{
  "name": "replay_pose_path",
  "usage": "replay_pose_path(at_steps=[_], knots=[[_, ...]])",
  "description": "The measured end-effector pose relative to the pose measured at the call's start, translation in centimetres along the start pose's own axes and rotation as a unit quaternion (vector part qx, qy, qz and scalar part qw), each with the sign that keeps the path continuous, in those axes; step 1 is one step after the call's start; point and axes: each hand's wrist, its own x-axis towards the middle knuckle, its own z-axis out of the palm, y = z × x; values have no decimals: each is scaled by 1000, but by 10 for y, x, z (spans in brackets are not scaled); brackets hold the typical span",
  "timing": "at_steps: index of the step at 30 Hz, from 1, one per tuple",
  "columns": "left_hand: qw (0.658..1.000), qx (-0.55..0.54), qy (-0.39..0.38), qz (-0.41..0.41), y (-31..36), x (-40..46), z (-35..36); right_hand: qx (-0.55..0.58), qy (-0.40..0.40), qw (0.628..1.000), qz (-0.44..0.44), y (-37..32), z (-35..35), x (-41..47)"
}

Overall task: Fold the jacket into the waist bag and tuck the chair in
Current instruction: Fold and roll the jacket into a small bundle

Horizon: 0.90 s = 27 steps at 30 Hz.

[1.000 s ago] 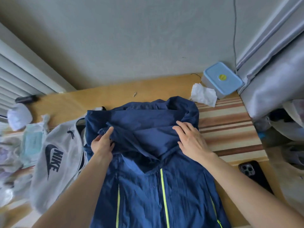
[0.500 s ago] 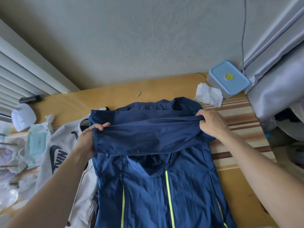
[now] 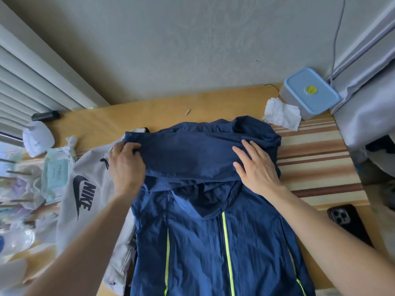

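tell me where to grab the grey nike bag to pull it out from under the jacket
Take the grey fabric Nike waist bag by its exposed left side near the logo, coming from the left. Its right part lies under the navy jacket with neon-yellow zips, so probably only that side is free to pinch.

Running off the bottom edge: jacket hem, both forearms. Lying partly under the jacket and left hand: grey waist bag. Smearing into blur at the left edge: plastic clutter. Hiding under the right forearm: phone corner.
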Motion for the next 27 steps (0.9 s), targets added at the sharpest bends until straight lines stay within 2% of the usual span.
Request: replay_pose_path(at_steps=[2,4,5,8,10,12,14,16,21,25,27], knots=[[988,131,-18,82,-3,-17,11,-18,-30,999,-15,-9,2,-1],[959,203,-87,176,-11,-39,24,-24,-28,999,-23,-16,8,-9],[944,231,-133,194,-18,-49,31,-29,-30,999,-29,-17,12,-15],[924,269,-235,137,-39,-70,44,-63,-92,993,-25,-17,22,-39],[932,261,-215,133,-41,-80,41,-54,-92,994,1,-14,22,-53],[941,234,-171,174,-38,-99,33,-45,-81,996,12,-18,13,-72],[932,223,-158,240,-43,-127,28,-36,-72,997,8,-26,9,-104],[917,224,-178,279,-55,-161,25,-26,-86,996,20,-32,11,-146],[907,259,-229,241,-106,-238,11,-40,-163,982,87,-33,22,-258],[920,247,-196,235,-132,-278,-5,-48,-155,983,88,-28,22,-322],[938,221,-170,204,-135,-298,-11,-22,-138,981,137,-27,20,-339]])
